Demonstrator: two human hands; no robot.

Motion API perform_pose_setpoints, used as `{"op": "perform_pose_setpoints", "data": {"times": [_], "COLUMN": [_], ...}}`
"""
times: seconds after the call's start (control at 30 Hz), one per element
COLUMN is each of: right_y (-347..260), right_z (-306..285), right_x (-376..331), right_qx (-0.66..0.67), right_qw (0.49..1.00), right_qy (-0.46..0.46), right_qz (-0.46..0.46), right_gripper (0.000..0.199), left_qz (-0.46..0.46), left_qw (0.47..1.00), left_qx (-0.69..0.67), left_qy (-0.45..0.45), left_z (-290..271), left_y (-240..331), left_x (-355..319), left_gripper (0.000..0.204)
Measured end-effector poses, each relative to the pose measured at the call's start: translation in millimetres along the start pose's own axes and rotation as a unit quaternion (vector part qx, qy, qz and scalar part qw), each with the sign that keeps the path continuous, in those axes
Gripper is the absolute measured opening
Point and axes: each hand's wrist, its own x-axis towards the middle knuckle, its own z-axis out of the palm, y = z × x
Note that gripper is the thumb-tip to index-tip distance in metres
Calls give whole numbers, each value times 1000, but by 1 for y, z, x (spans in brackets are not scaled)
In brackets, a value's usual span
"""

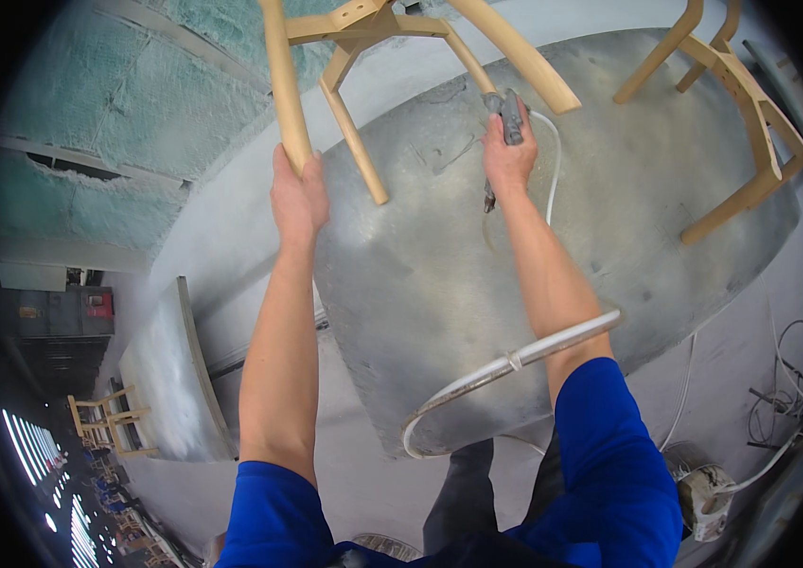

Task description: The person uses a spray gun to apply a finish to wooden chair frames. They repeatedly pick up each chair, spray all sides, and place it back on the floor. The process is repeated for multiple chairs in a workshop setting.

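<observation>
My left hand [300, 197] is closed around the lower end of one leg of a pale wooden chair frame [290, 85], which is held up with its legs pointing toward me. My right hand [509, 159] grips a grey spray gun [512, 121], its head close to another leg of that frame. From the gun a thin white hose [555, 156] runs down. A thicker whitish hose [477, 376] loops across my right forearm. Below lies a large grey metal-topped table [420, 312]. The frame's upper part runs out of view.
A second wooden chair frame [747, 95] lies at the table's far right. Dusty green filter sheets [89, 95] line the left wall. A spattered bucket [704, 497] and a tangle of hoses [785, 402] are on the floor at right. More wooden frames [108, 421] stand at lower left.
</observation>
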Motion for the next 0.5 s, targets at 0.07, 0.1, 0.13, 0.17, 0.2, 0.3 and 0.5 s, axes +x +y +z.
{"op": "perform_pose_setpoints", "data": {"times": [0.07, 0.1, 0.13, 0.17, 0.2, 0.3, 0.5], "right_y": [-6, -11, -16, -22, -28, -43, -54], "right_z": [5, 6, 6, 2, -1, -9, -8], "right_x": [3, 1, -4, -13, -25, -53, -81], "right_qx": [-8, -18, 15, 37, 64, 68, 127], "right_qw": [999, 999, 998, 995, 991, 981, 960], "right_qy": [-27, -35, -64, -88, -116, -180, -225], "right_qz": [-21, -11, -13, 0, 5, -18, -107], "right_gripper": [52, 52, 52, 52, 52, 51, 53], "left_qz": [12, 19, 25, 22, 17, -5, -30], "left_qw": [1000, 1000, 999, 999, 999, 999, 998], "left_qx": [-8, -16, -25, -22, -20, -9, -39], "left_qy": [0, -2, -5, -14, -24, -32, -44], "left_z": [2, 3, 4, 4, 4, 4, 4], "left_y": [-2, -3, -4, -3, -3, 2, 21], "left_x": [18, 26, 33, 38, 43, 50, 53], "left_gripper": [49, 48, 46, 46, 46, 45, 45]}}
